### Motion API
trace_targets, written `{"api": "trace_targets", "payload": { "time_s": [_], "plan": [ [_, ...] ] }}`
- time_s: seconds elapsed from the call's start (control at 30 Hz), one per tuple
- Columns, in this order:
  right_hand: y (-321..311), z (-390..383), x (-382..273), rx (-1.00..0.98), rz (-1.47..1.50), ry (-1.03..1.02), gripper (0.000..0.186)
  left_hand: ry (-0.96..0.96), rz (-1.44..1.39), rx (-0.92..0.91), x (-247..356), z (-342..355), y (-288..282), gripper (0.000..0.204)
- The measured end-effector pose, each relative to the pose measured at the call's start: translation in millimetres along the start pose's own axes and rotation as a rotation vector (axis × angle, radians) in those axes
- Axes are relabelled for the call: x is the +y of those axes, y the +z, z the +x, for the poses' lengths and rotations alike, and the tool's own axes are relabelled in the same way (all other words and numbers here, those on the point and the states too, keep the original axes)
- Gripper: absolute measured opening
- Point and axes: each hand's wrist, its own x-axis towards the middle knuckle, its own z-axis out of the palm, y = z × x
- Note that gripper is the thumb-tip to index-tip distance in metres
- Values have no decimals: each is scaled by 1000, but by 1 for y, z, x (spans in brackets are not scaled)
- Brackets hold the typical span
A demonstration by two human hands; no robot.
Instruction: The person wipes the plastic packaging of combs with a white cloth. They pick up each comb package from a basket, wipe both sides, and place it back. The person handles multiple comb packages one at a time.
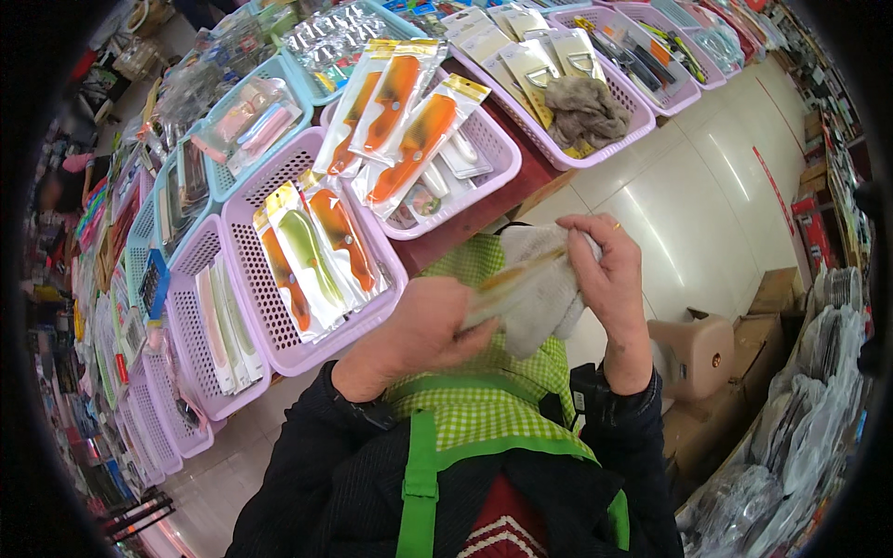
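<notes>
Your left hand (416, 327) pinches one end of a clear-packed comb (510, 282), fingers closed on it. Your right hand (609, 279) holds a whitish cloth (544, 298) wrapped round the pkg's other end, grip closed on cloth & pkg together. Both sit in front of your green checked apron (484, 409), just off the table edge, near the lilac basket (270, 344) w/ more packed combs (321, 251).

Risk, as I judge it: the plastic sleeve looks slick, so if you loosen the left pinch while rubbing w/ the cloth, the pkg could slide out & drop to the tiled floor (707, 205). Hard rubbing may also bend the thin pkg or crease its card top. Cloth hides the far end, so can't tell how much is gripped there.
</notes>
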Motion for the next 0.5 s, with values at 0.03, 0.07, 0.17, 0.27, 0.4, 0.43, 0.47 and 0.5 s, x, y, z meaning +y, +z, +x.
{"api": "trace_targets", "payload": {
  "time_s": [0.03, 0.07, 0.17, 0.27, 0.4, 0.43, 0.47, 0.5],
  "plan": [
    [2, -4, 9, -22, 27, -1, 17, -69, -66, 31, -1, -3, -4, 31],
    [4, -9, 17, -64, 68, 49, 17, -71, -101, 86, -1, -8, -9, 29],
    [15, -29, 37, -182, 167, 153, 18, -252, -241, 196, -4, -26, -23, 30],
    [29, -47, 58, -290, 251, 245, 19, -337, -277, 343, -12, -48, -50, 29],
    [56, -71, 82, -383, 298, 273, 19, -560, -342, 678, -23, -78, -113, 28],
    [62, -74, 86, -399, 288, 275, 19, -605, -312, 764, -27, -85, -131, 27],
    [66, -77, 90, -427, 247, 272, 19, -609, -322, 826, -31, -92, -148, 28],
    [70, -78, 93, -410, 261, 250, 18, -614, -339, 896, -35, -99, -162, 29]
  ]
}}
